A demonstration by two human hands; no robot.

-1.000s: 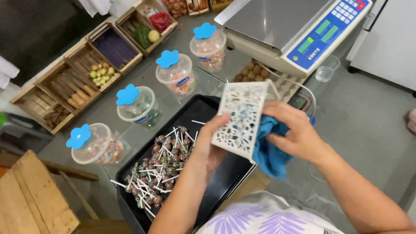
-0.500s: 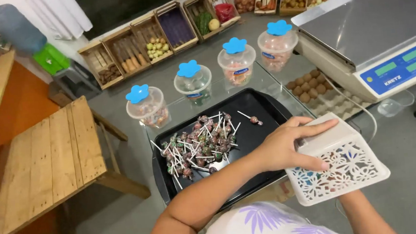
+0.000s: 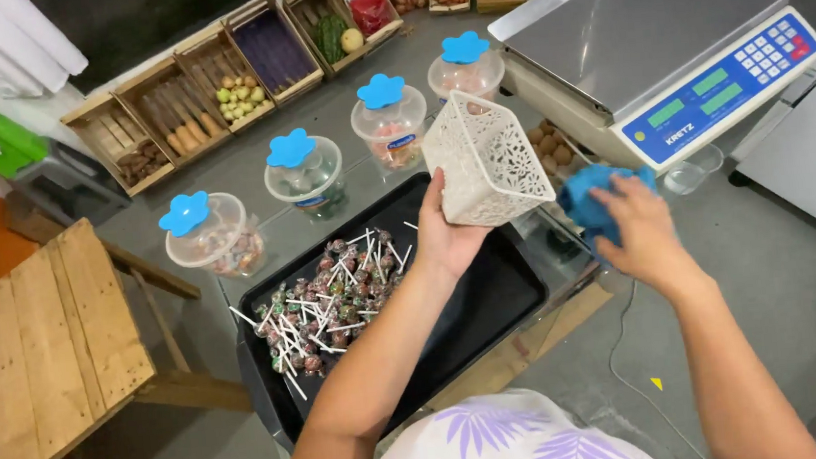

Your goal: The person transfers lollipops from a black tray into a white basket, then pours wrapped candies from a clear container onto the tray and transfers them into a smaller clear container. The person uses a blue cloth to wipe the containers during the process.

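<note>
My left hand (image 3: pixel 448 236) grips a white lattice plastic basket (image 3: pixel 485 159) by its lower edge and holds it tilted above the right part of a black tray (image 3: pixel 493 301). My right hand (image 3: pixel 629 225) is closed on a crumpled blue cloth (image 3: pixel 587 194), a short way to the right of the basket and not touching it. A heap of wrapped lollipops (image 3: pixel 321 301) with white sticks lies on the left half of the tray.
Behind the tray stand several clear jars with blue flower-shaped lids (image 3: pixel 293 151). A grey electronic scale (image 3: pixel 657 40) sits at the right. Wooden crates (image 3: pixel 208 80) of produce line the back. A wooden bench (image 3: pixel 35 351) is at the left.
The basket went from low at the right, lying flat, up to above the tray and tilted. My right hand with the blue cloth has come back into view beside it.
</note>
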